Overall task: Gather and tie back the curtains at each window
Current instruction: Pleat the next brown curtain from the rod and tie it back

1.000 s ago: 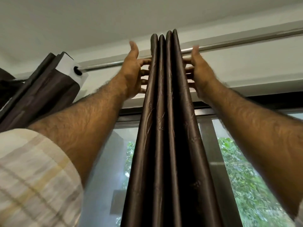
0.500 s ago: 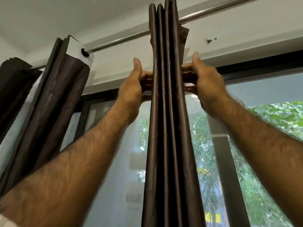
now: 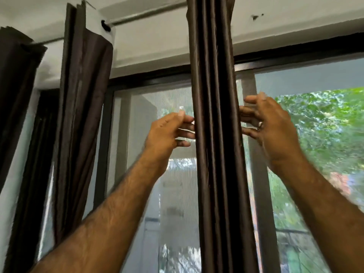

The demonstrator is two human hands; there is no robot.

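A dark brown curtain (image 3: pixel 214 154), gathered into tight vertical pleats, hangs down the middle of the view from a metal rod (image 3: pixel 145 14). My left hand (image 3: pixel 165 133) is at its left side, straight fingers touching the outer fold. My right hand (image 3: pixel 275 127) is at its right side at about the same height, fingers spread and straight, their tips at the fabric's edge; whether they touch it I cannot tell. Neither hand curls round the cloth.
A second gathered brown curtain (image 3: pixel 84 95) hangs to the left on the same rod, and a third (image 3: pixel 15 85) at the far left edge. Behind them is a dark-framed window (image 3: pixel 149 79) with a mesh screen and green foliage outside.
Both hands have slid down the pleated curtain from near the rod to below the top of the window frame. The view has tilted down. The fingers have loosened from pressing the folds.
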